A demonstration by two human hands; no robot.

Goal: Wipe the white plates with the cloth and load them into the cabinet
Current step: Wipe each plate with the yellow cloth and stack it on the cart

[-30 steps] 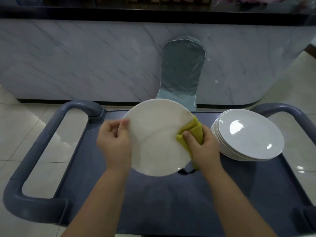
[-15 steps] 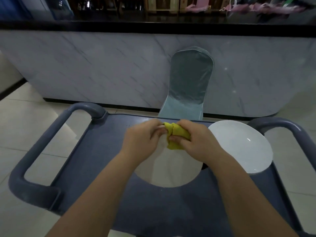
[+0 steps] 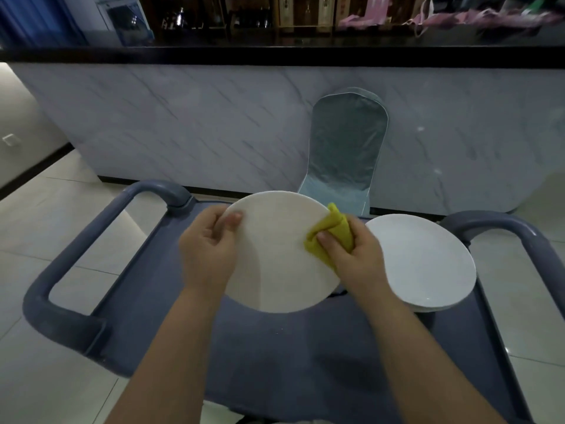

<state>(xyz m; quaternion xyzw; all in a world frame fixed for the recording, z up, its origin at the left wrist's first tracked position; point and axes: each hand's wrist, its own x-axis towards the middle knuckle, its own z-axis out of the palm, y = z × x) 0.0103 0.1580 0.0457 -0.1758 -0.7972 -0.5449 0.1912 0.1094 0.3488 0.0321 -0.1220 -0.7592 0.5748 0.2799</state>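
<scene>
White plate [image 3: 281, 255]: held above blue cart [image 3: 275, 347], left hand [image 3: 208, 249] gripping its left rim, right hand [image 3: 351, 249] pressing yellow cloth [image 3: 331, 232] on its right edge. Plate stack [image 3: 425, 261] right; covered chair [image 3: 345, 148] beyond.

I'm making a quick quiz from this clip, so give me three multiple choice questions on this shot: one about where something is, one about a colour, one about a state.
1. Where is the stack of plates?
A. On the floor
B. On the cart, right of the held plate
C. On the chair

2. What colour is the cloth?
A. Yellow
B. Blue
C. White

3. How is the held plate?
A. Lying flat on the cart
B. Stacked with the others
C. Lifted and gripped at both edges

Answers: B, the stack rests on the cart's right side; A, it is plainly yellow; C, the left hand pinches its rim while the right hand presses the cloth on it.
</scene>
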